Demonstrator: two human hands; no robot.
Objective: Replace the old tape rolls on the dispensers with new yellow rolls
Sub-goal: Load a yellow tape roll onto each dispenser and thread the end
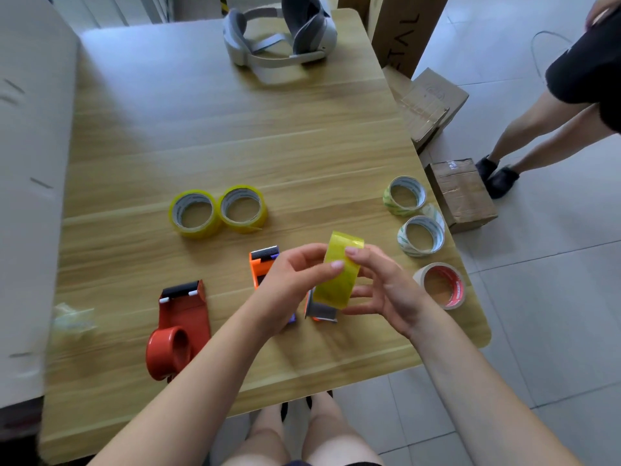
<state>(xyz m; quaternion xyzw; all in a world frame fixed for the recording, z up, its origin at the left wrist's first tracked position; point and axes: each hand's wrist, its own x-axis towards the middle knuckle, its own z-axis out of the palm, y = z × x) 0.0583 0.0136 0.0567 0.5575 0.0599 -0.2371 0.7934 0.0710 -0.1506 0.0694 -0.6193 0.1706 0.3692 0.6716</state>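
Both hands hold a yellow tape roll (339,274) edge-on above the table's near middle. My left hand (292,280) pinches its left side and my right hand (383,287) cups its right side. Under the hands lies an orange dispenser (260,264), partly hidden, and a second small dispenser part (321,311) shows below the roll. A red dispenser (178,327) lies empty at the near left. Two more yellow rolls (195,213) (242,208) lie flat side by side further back. Two nearly used-up rolls with green print (404,196) (421,235) and a beige roll with a red core (442,285) sit at the right edge.
A wooden table (235,129) bears a white headset (279,31) at the far end. Crumpled clear tape (72,319) lies at the near left. Cardboard boxes (460,195) stand on the floor to the right, where another person's legs (537,129) are.
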